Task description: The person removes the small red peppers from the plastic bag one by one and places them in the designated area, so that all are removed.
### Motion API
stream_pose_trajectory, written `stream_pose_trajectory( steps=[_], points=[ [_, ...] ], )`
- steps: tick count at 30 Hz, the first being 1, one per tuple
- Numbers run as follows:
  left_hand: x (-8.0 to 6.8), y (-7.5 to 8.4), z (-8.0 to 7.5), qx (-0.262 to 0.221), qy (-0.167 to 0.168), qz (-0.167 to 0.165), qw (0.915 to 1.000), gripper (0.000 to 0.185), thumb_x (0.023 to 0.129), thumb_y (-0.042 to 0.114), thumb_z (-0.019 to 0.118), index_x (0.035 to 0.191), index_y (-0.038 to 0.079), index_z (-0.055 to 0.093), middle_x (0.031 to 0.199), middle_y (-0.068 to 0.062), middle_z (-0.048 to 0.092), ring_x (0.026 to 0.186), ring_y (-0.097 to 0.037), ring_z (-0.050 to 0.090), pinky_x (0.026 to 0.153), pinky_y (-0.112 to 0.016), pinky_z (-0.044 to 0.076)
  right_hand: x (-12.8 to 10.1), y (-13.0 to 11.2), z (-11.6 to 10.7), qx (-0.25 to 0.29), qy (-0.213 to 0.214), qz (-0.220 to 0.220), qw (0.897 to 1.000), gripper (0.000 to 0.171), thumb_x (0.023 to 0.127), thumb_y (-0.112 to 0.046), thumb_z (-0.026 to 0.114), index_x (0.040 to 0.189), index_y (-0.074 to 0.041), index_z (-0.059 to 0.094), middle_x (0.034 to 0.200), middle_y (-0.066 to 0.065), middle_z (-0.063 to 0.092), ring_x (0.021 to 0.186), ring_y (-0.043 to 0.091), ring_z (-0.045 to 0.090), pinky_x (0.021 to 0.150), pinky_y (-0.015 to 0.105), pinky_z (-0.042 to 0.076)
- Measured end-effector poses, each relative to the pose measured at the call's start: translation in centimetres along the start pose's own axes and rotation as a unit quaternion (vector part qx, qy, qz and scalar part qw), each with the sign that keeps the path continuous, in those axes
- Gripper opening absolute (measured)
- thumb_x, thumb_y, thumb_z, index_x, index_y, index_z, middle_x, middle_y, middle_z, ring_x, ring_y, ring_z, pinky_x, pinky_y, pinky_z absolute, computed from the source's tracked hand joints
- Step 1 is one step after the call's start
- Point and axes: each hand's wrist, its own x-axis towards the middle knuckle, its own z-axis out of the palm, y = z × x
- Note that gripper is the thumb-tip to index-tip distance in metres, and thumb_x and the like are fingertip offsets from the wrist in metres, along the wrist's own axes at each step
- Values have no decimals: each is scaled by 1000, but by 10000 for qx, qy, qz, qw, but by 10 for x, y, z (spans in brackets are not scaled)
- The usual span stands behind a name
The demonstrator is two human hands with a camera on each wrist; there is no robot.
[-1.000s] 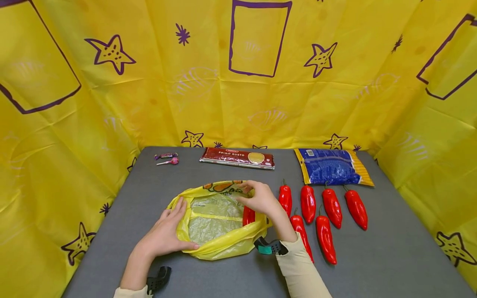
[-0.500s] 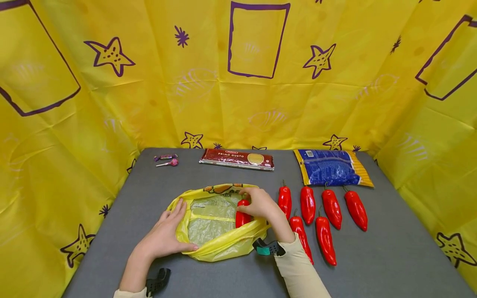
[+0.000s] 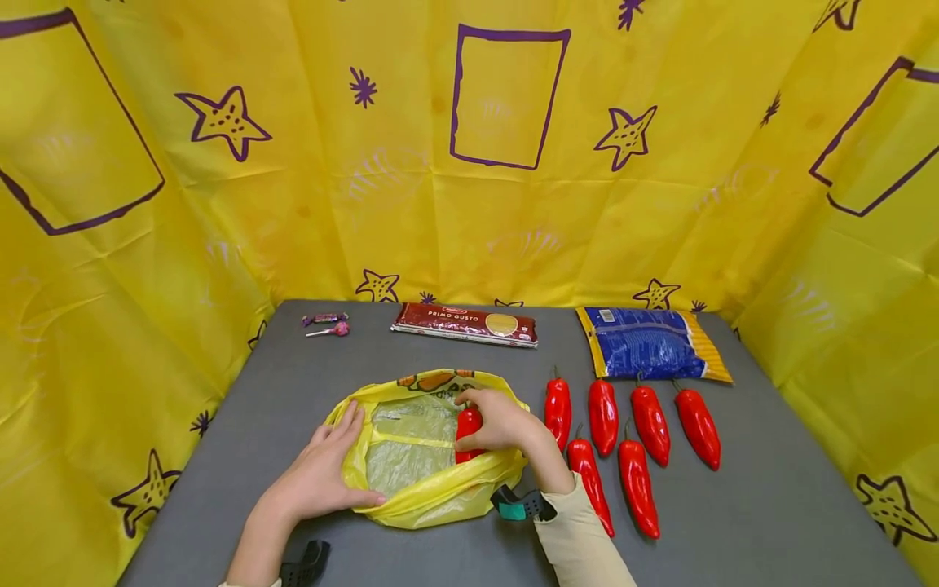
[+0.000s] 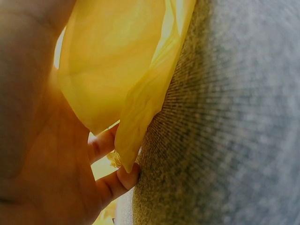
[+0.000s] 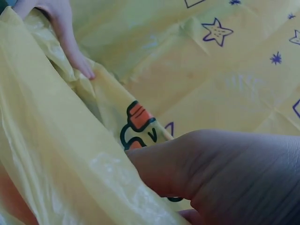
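A yellow plastic bag (image 3: 440, 509) lies with its mouth open on the grey table. My left hand (image 3: 311, 477) rests along its left rim, fingers fairly straight and thumb spread over the front edge. In the left wrist view, fingertips (image 4: 124, 178) touch the yellow plastic (image 4: 108, 61). Inside the bag's right part, my right hand (image 3: 502, 420) holds a red pepper (image 3: 468, 436) between thumb and fingers. The pepper is partly hidden by the hand and rim. In the right wrist view, the bag's side (image 5: 79, 150) covers much of that hand (image 5: 211, 173).
Several red peppers (image 3: 604, 417) lie in two rows right of the bag. Behind are a red pasta pack (image 3: 465, 324), a blue and yellow packet (image 3: 645, 344), a wrapped candy (image 3: 325, 319) and a lollipop (image 3: 341, 328). Yellow cloth walls (image 3: 396, 204) enclose the table (image 3: 763, 522).
My right hand has moved left and toward me within the bag, bringing the pepper along. More of the pepper shows than at first. My left hand stays at the left rim.
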Motion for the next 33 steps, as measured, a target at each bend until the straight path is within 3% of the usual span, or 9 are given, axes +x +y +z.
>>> stream_pose_trajectory(
  steps=[7,18,33],
  points=[
    [-1,0,2,4,29,-14,10000,144,65,82,84,169,3,22,177,-18,13,139,-44,39,106,-67,43,1,1,0,217,206,110,9995,60,87,-18,87,138,-1,60,123,12,70,106,26,66,88,41,57],
    [-1,1,1,-35,-18,-82,10000,144,65,81,85,169,4,21,178,-16,11,140,-43,38,107,-67,42,1,-1,-4,336,496,-130,9981,52,89,-15,83,135,-3,64,120,13,70,106,27,65,84,41,58],
    [0,1,0,-69,-78,-136,9999,144,66,79,86,170,6,19,179,-14,9,141,-43,36,107,-68,42,-1,-9,-15,744,747,-230,9942,49,92,-19,81,137,-7,65,121,9,70,70,17,62,63,28,55]
  ],
)
